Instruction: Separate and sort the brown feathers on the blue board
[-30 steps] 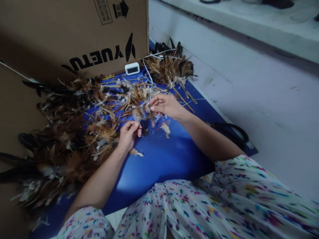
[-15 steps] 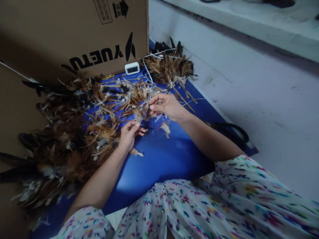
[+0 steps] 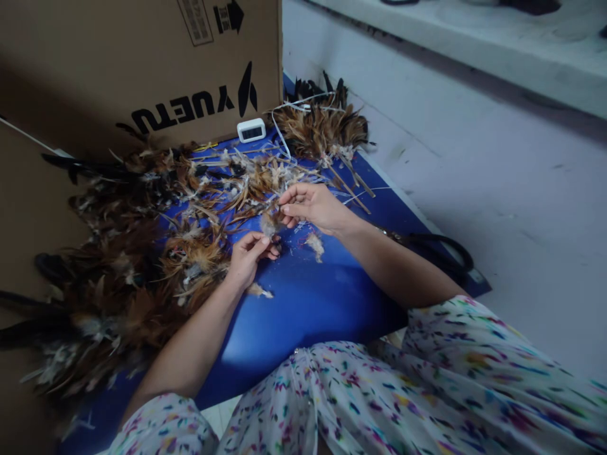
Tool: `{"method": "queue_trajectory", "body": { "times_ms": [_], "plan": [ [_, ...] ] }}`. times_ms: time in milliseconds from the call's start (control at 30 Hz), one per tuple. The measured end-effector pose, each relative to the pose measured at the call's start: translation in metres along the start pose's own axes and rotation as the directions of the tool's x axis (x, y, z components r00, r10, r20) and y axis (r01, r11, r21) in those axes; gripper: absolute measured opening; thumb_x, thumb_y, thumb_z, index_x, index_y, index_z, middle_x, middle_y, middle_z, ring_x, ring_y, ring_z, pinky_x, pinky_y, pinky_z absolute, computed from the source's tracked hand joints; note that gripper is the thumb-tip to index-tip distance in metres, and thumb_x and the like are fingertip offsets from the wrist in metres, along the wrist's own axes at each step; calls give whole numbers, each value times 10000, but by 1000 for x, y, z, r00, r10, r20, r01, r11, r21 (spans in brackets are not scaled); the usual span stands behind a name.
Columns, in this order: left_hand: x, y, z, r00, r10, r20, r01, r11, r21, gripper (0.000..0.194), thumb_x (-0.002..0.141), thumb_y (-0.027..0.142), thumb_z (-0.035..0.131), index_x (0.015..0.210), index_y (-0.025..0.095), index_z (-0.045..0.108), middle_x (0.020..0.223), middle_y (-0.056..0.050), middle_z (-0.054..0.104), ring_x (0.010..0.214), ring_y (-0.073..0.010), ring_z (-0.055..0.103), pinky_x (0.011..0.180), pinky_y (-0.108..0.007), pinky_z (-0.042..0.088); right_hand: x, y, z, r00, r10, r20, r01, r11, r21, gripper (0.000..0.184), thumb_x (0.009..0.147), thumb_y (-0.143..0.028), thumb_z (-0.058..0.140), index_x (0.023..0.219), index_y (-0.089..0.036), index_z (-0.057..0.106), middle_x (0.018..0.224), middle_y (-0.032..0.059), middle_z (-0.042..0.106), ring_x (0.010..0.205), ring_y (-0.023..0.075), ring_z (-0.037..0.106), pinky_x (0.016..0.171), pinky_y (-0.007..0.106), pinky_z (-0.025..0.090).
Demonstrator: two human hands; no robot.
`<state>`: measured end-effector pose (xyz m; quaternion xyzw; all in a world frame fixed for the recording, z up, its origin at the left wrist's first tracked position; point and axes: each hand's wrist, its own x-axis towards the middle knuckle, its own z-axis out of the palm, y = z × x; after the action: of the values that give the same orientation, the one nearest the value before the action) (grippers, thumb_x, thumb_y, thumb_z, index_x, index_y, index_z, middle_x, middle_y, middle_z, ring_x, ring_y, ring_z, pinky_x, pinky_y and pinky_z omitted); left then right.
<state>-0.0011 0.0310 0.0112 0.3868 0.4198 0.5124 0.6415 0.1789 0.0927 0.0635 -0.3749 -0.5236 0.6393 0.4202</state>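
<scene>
Between my two hands is a small fluffy brown-grey feather (image 3: 269,224). My left hand (image 3: 247,256) pinches its lower, pale end between thumb and forefinger. At its upper end, the thumb and fingertips of my right hand (image 3: 313,205) are closed on it. A pale tuft of down (image 3: 314,246) lies on the blue tabletop (image 3: 322,297) just below my right hand. Another small feather (image 3: 259,290) rests by my left wrist. Loose brown and white feathers (image 3: 251,180) are spread beyond my hands.
A large heap of brown and black feathers (image 3: 123,265) covers the left side. Feather bundles on sticks (image 3: 327,129) lie at the back against the wall. A white digital clock (image 3: 251,131) stands before a cardboard box (image 3: 190,57). Black-handled scissors (image 3: 441,243) lie right of my forearm.
My right hand has shifted slightly left and down, nearer to my left hand. The feather between them has moved a little lower with it.
</scene>
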Motion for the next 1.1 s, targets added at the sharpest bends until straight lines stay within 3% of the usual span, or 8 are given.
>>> {"method": "queue_trajectory", "body": {
  "times_ms": [67, 267, 567, 667, 767, 867, 1000, 1100],
  "plan": [
    [0, 0, 0, 1000, 9, -8, -9, 1000, -8, 343, 620, 377, 816, 698, 144, 576, 791, -42, 709, 550, -111, 632, 528, -243, 526, 0, 0, -1, 1000, -6, -7, 6, 1000, -3, 300, 645, -279, 810, 813, -145, 601, 587, -15, 652, 524, 109, 642, 516, 218, 560],
    [1, -2, -2, 999, 21, -30, -22, 999, -24, 324, 620, 362, 816, 700, 156, 579, 594, 14, 630, 514, -112, 609, 508, -230, 508, 2, 0, -5, 998, -47, -41, 46, 999, -24, 282, 647, -269, 810, 801, -144, 609, 584, -23, 626, 511, 108, 628, 512, 233, 565],
    [4, -4, -4, 998, 37, -50, -39, 999, -31, 306, 625, 346, 813, 690, 153, 585, 586, 14, 623, 474, -85, 561, 480, -210, 466, 4, 3, -6, 997, -48, -54, 41, 992, -119, 233, 681, -257, 780, 790, -153, 602, 584, -14, 605, 523, 123, 619, 512, 261, 548],
    [4, -4, -5, 997, 36, -62, -38, 999, -33, 292, 624, 333, 813, 685, 154, 591, 584, 15, 624, 462, -77, 547, 475, -202, 454, 6, 6, -8, 996, -57, -65, 45, 983, -177, 202, 690, -254, 759, 786, -156, 610, 591, -10, 600, 543, 129, 608, 527, 272, 531],
    [4, -5, -5, 997, 39, -65, -41, 998, -38, 283, 628, 324, 812, 682, 154, 593, 577, 16, 621, 458, -75, 543, 475, -200, 447, 7, 9, -10, 987, -144, -65, 119, 947, -299, 164, 707, -262, 730, 794, -152, 644, 668, 5, 633, 588, 110, 582, 600, 268, 508],
    [4, -4, -5, 997, 38, -67, -40, 999, -35, 285, 626, 327, 812, 679, 153, 593, 574, 16, 619, 458, -77, 541, 473, -200, 442, 7, 9, -10, 975, -220, 10, 206, 897, -392, 167, 748, -300, 684, 835, -158, 679, 774, 20, 671, 699, 118, 593, 696, 268, 488],
    [4, -4, -4, 997, 37, -74, -39, 999, -32, 297, 620, 333, 816, 678, 149, 589, 547, 19, 600, 454, -77, 535, 467, -195, 431, 6, 7, -9, 968, -203, 148, 247, 876, -413, 219, 803, -355, 617, 872, -161, 690, 850, 30, 691, 793, 141, 609, 752, 276, 466],
    [4, -4, -5, 997, 37, -69, -39, 999, -20, 289, 635, 334, 808, 684, 146, 593, 534, 17, 596, 452, -75, 530, 475, -192, 430, 4, 7, -9, 956, -172, 238, 267, 847, -460, 273, 840, -397, 571, 848, -146, 680, 810, 25, 675, 755, 135, 594, 726, 265, 448]
  ]
}}
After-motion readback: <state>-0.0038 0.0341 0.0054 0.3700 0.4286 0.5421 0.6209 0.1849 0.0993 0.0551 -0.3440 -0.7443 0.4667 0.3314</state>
